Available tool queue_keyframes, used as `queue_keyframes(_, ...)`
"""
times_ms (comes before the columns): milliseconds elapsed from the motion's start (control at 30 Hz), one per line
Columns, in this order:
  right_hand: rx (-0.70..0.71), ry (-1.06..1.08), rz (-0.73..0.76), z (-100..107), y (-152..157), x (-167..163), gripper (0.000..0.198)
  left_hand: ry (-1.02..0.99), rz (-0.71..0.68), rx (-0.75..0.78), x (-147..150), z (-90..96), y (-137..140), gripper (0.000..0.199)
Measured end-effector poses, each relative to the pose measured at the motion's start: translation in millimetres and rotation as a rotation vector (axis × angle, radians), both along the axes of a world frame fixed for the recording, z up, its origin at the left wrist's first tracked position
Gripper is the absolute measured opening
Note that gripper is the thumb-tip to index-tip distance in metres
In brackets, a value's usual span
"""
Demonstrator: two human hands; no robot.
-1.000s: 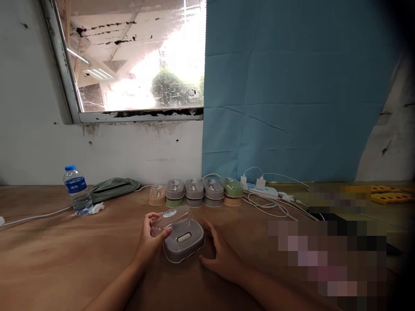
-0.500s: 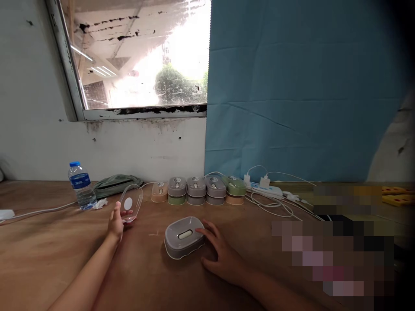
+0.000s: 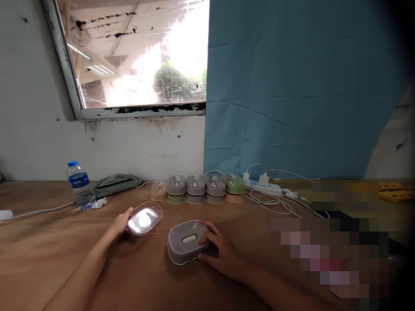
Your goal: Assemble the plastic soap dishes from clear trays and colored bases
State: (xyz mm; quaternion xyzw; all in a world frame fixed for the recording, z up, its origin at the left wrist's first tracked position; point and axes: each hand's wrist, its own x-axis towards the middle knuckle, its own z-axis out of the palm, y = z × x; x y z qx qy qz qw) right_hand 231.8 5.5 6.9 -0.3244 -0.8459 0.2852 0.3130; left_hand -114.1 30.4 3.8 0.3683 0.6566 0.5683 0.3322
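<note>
My left hand [image 3: 123, 221] is closed on the rim of a clear plastic lid [image 3: 145, 219], which it holds tilted above the table. Bright light reflects off the lid's face. Nearer the middle, a grey oval box [image 3: 178, 246] with a pale rounded inset on its top rests on the table. My right hand [image 3: 223, 255] grips this box at its right end, with fingertips on the top and the thumb at the near side.
Along the wall stand several similar boxes in grey, green and peach [image 3: 195, 185], most of them stacked. To the left are a water bottle [image 3: 80, 185], a grey-green pouch [image 3: 116, 185] and crumpled tissue [image 3: 99, 203]. A power strip [image 3: 266, 187] with cables lies to the right.
My left hand has brought the clear lid right and nearer, turning it from upright to flatter. My right hand has closed on the grey box, which sits slightly farther right and nearer.
</note>
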Motion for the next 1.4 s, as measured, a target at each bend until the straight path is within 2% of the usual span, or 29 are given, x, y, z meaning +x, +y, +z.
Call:
queue_keyframes(100,0.020,0.013,0.020,0,0,1,0.018,0.166,-0.176,-0.099,24,-7.5,-1,0.044)
queue_keyframes(167,0.043,0.029,0.008,-1,0,1,0.019,0.341,-0.232,-0.119,39,-9.8,-5,0.048)
queue_keyframes(267,0.081,0.073,-0.043,-1,1,1,0.020,0.572,-0.117,0.048,61,-4.0,-17,0.041)
queue_keyframes(333,0.106,0.096,-0.083,-1,1,1,0.020,0.647,-0.145,0.236,76,6.1,-29,0.040)
queue_keyframes(400,0.136,0.109,-0.115,-1,2,1,0.020,0.663,-0.364,0.412,91,17.7,-41,0.044)
queue_keyframes(467,0.168,0.117,-0.126,-2,2,1,0.020,0.697,-0.606,0.512,105,26.0,-52,0.051)
queue_keyframes(500,0.186,0.122,-0.125,-2,1,2,0.020,0.737,-0.688,0.532,110,27.9,-56,0.055)
queue_keyframes(567,0.230,0.133,-0.119,-2,1,2,0.019,0.827,-0.764,0.545,118,27.1,-59,0.054)
queue_keyframes(700,0.273,0.191,-0.134,-4,1,4,0.022,0.870,-0.744,0.588,120,17.6,-56,0.032)
queue_keyframes(800,0.231,0.299,-0.174,-5,3,3,0.044,0.825,-0.737,0.612,119,14.8,-55,0.030)
queue_keyframes(867,0.104,0.396,-0.139,-6,6,1,0.067,0.789,-0.743,0.614,120,15.5,-56,0.029)
queue_keyframes(933,-0.109,0.475,-0.011,-9,8,-1,0.080,0.756,-0.755,0.611,122,16.7,-57,0.029)
queue_keyframes(1000,-0.291,0.522,0.128,-11,10,-3,0.081,0.737,-0.760,0.609,124,17.9,-59,0.028)
queue_keyframes(1067,-0.378,0.554,0.179,-13,12,-3,0.080,0.722,-0.755,0.612,125,19.0,-60,0.027)
queue_keyframes(1267,-0.454,0.625,0.155,-15,13,-2,0.085,0.575,-0.754,0.591,126,21.1,-60,0.021)
queue_keyframes(1400,-0.490,0.657,0.183,-11,11,-1,0.085,0.301,-0.569,0.510,118,16.1,-54,0.027)
